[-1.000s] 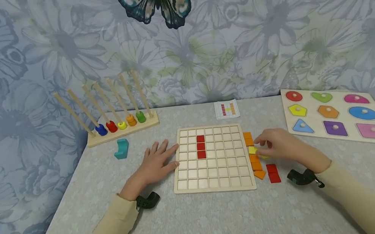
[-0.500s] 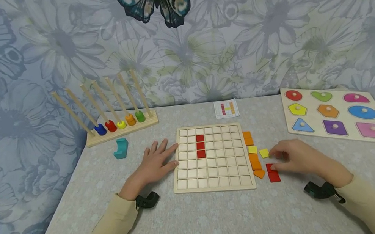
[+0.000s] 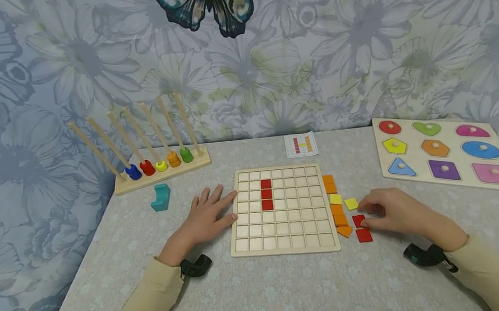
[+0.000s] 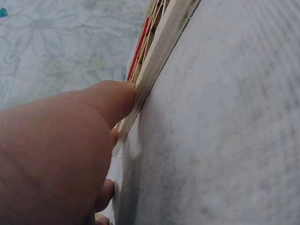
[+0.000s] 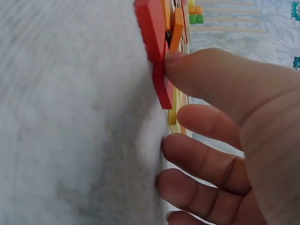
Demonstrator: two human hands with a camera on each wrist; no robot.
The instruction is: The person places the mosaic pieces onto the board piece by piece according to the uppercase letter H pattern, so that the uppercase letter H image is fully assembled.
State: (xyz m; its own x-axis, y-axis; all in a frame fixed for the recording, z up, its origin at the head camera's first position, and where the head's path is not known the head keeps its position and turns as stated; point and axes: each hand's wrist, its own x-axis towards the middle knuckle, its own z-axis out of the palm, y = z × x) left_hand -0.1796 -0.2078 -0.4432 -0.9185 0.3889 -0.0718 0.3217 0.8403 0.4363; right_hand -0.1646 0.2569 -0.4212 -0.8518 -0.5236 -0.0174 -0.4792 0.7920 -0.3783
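Note:
My left hand (image 3: 208, 218) lies spread on the table, its thumb and index fingertips at the left edge of the wooden grid board (image 3: 237, 245). In the left wrist view the thumb (image 4: 112, 101) presses against the board's side. A column of red tiles (image 3: 266, 194) fills several cells. On the right, my right hand (image 3: 394, 213) touches the upper loose red tile (image 3: 358, 220) with its thumb (image 5: 187, 70). Its other fingers are loosely bent, the index tip close to a yellow tile (image 3: 351, 204). Another red tile (image 3: 364, 235) lies just below, nearer me.
Orange tiles (image 3: 339, 219) and a second yellow tile (image 3: 335, 199) line the board's right edge. A pattern card (image 3: 300, 145) lies behind the board. Around stand a peg stacker (image 3: 165, 177), a teal block (image 3: 161, 197) and a shape puzzle (image 3: 418, 153).
My right hand has come away from the yellow tiles, moving right and towards me to the red tiles. The upper red tile has shifted slightly, leaving a gap. The left hand keeps still.

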